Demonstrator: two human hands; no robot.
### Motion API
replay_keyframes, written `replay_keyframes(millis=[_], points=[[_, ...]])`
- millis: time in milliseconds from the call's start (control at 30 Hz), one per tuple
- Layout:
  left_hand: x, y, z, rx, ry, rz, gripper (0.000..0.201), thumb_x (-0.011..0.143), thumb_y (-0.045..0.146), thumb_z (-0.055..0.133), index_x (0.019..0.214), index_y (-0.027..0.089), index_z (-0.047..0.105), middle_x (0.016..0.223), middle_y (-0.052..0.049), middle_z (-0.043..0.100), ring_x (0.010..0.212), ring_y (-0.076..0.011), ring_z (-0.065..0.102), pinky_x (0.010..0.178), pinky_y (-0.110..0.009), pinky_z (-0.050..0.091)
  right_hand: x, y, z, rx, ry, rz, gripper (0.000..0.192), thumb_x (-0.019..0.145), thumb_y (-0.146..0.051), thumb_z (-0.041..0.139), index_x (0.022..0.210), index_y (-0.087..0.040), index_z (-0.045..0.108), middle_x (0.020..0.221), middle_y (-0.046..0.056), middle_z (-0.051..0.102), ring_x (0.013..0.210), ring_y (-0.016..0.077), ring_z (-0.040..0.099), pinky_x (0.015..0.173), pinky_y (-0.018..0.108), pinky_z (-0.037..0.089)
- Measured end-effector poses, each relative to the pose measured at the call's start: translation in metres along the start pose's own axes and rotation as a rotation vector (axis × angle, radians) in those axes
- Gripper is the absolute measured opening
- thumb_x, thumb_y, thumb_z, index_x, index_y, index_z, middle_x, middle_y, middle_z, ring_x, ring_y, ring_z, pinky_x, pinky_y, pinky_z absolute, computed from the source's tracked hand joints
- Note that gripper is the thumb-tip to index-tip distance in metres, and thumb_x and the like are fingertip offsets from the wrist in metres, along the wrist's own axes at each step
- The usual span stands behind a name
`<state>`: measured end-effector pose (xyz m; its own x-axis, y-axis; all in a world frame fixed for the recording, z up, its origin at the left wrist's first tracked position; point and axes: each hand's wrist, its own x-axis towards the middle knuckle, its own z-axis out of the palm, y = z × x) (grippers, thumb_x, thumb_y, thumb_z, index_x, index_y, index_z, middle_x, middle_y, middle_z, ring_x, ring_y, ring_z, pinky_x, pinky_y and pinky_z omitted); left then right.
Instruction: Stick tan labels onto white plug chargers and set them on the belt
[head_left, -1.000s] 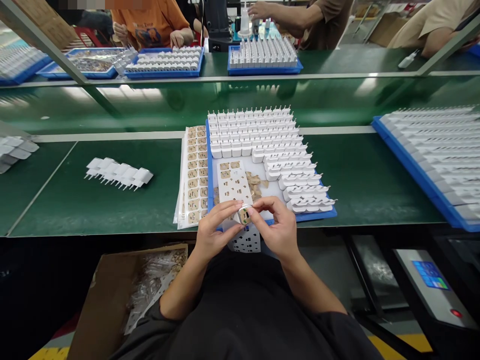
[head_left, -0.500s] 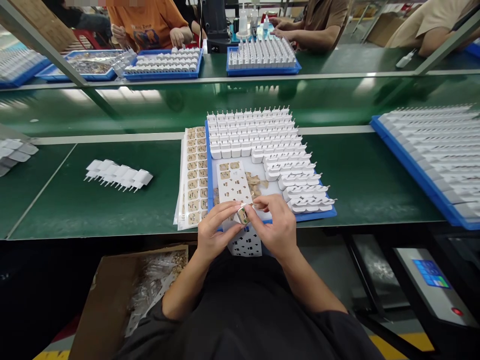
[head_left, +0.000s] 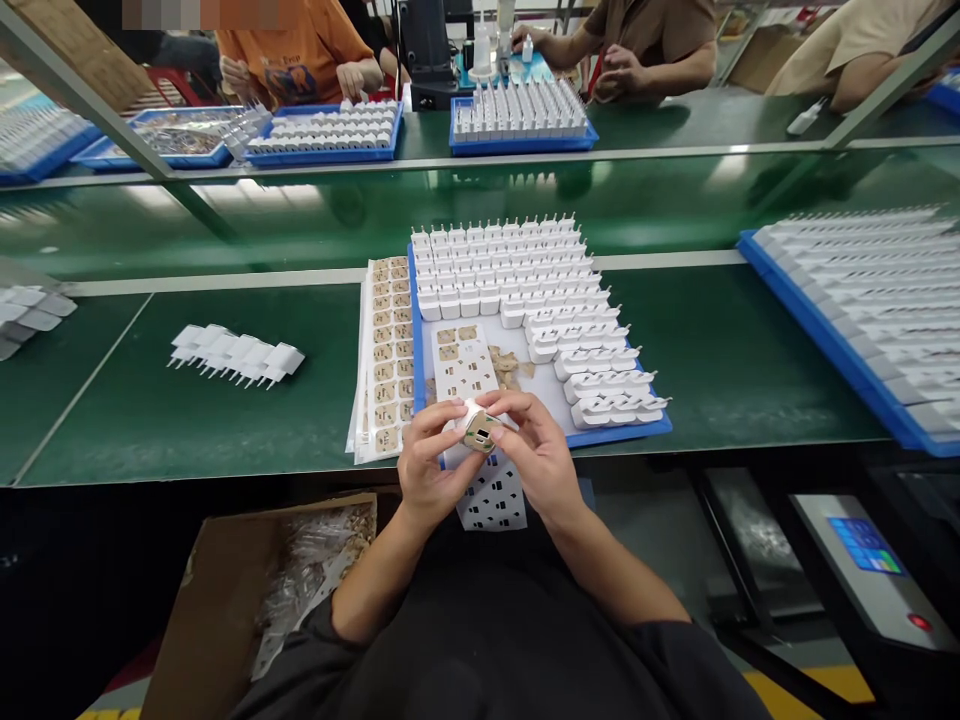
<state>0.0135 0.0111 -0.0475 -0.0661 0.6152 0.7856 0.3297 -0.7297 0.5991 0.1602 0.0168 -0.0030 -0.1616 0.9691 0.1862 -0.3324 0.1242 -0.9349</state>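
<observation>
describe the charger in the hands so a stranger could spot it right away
Start at the blue tray of white chargers on the green bench, then drop to its near edge. There the left hand and right hand pinch one charger between their fingertips. Only it is off the tray, its tan-labelled port face turned up.

green bench (head_left: 225, 420): blue tray (head_left: 622, 432) at centre, filled with rows of white plug adapters (head_left: 502, 265); stack of sticker sheets (head_left: 386, 350) touching its left edge. loose row of adapters (head_left: 236, 352) lying well to the left; a few more (head_left: 26, 308) at far left edge. second blue tray (head_left: 825, 330) on the right. far bench (head_left: 675, 115) beyond the shiny belt (head_left: 300, 210): three blue trays (head_left: 525, 140).
</observation>
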Motion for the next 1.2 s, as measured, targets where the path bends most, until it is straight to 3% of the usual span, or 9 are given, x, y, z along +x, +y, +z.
replay_keyframes(millis=[233, 600, 733, 833, 933, 1033, 1133, 1200], points=[[0.004, 0.005, 0.002, 0.202, -0.013, 0.168, 0.044, 0.083, 0.009, 0.076, 0.116, 0.029, 0.054, 0.119, -0.004, 0.064, 0.117, -0.0223, 0.067, 0.096, -0.049, 0.063, 0.002, -0.001, 0.006, 0.033, 0.077, 0.001, 0.008, 0.084, -0.021, 0.071, 0.088, -0.026, 0.066, 0.102, 0.002, 0.067, 0.107, 0.0190, 0.063, 0.092, 0.032, 0.052], [0.003, 0.005, 0.003, 0.214, -0.018, 0.188, 0.045, 0.084, 0.010, 0.076, 0.119, 0.029, 0.055, 0.120, -0.004, 0.066, 0.115, -0.0211, 0.068, 0.095, -0.047, 0.064, 0.002, 0.004, 0.004, 0.070, 0.112, -0.018, 0.007, 0.085, -0.019, 0.067, 0.086, -0.026, 0.068, 0.099, 0.002, 0.069, 0.103, 0.0188, 0.065, 0.090, 0.033, 0.053], [0.003, 0.004, 0.000, 0.093, -0.040, 0.116, 0.051, 0.083, 0.009, 0.077, 0.125, 0.028, 0.055, 0.122, -0.006, 0.067, 0.117, -0.0221, 0.068, 0.094, -0.045, 0.064, 0.003, -0.001, -0.012, -0.007, -0.060, 0.046, 0.009, 0.087, -0.021, 0.068, 0.094, -0.026, 0.071, 0.110, 0.003, 0.071, 0.111, 0.0211, 0.065, 0.093, 0.035, 0.052], [0.003, 0.004, -0.002, 0.039, -0.067, 0.086, 0.054, 0.082, 0.008, 0.077, 0.128, 0.028, 0.056, 0.122, -0.007, 0.068, 0.117, -0.0224, 0.069, 0.096, -0.044, 0.062, 0.008, -0.008, -0.022, -0.187, -0.133, -0.012, 0.013, 0.091, -0.024, 0.067, 0.103, -0.027, 0.071, 0.111, 0.004, 0.072, 0.112, 0.0223, 0.066, 0.099, 0.040, 0.050], [0.001, 0.004, -0.003, 0.000, -0.077, 0.052, 0.056, 0.080, 0.005, 0.077, 0.128, 0.027, 0.058, 0.122, -0.008, 0.068, 0.116, -0.0227, 0.069, 0.099, -0.044, 0.060, 0.014, -0.015, -0.024, -0.418, -0.114, -0.215, 0.011, 0.094, -0.020, 0.065, 0.101, -0.027, 0.070, 0.108, 0.004, 0.073, 0.109, 0.0222, 0.065, 0.101, 0.042, 0.050], [-0.004, 0.002, -0.004, -0.047, -0.072, -0.076, 0.052, 0.081, 0.009, 0.078, 0.126, 0.026, 0.059, 0.121, -0.010, 0.069, 0.115, -0.0239, 0.068, 0.098, -0.045, 0.060, 0.015, -0.018, -0.023, -0.597, -0.176, -0.494, 0.013, 0.092, -0.015, 0.066, 0.096, -0.027, 0.070, 0.106, 0.005, 0.073, 0.106, 0.0231, 0.065, 0.098, 0.043, 0.051], [-0.009, -0.002, -0.008, -0.103, -0.042, -0.236, 0.046, 0.083, 0.014, 0.077, 0.124, 0.025, 0.060, 0.120, -0.011, 0.069, 0.115, -0.0251, 0.068, 0.096, -0.044, 0.060, 0.013, -0.015, -0.026, -0.466, -0.238, -0.562, 0.005, 0.095, -0.023, 0.064, 0.095, -0.027, 0.067, 0.097, 0.005, 0.072, 0.097, 0.0229, 0.066, 0.090, 0.042, 0.055], [-0.010, -0.004, -0.014, -0.104, -0.023, -0.308, 0.043, 0.084, 0.016, 0.076, 0.123, 0.024, 0.061, 0.119, -0.011, 0.069, 0.117, -0.0254, 0.067, 0.096, -0.042, 0.060, 0.015, -0.009, -0.032, -0.361, -0.142, -0.466, 0.005, 0.098, -0.026, 0.060, 0.096, -0.027, 0.064, 0.089, 0.003, 0.070, 0.088, 0.0211, 0.067, 0.082, 0.039, 0.057]])
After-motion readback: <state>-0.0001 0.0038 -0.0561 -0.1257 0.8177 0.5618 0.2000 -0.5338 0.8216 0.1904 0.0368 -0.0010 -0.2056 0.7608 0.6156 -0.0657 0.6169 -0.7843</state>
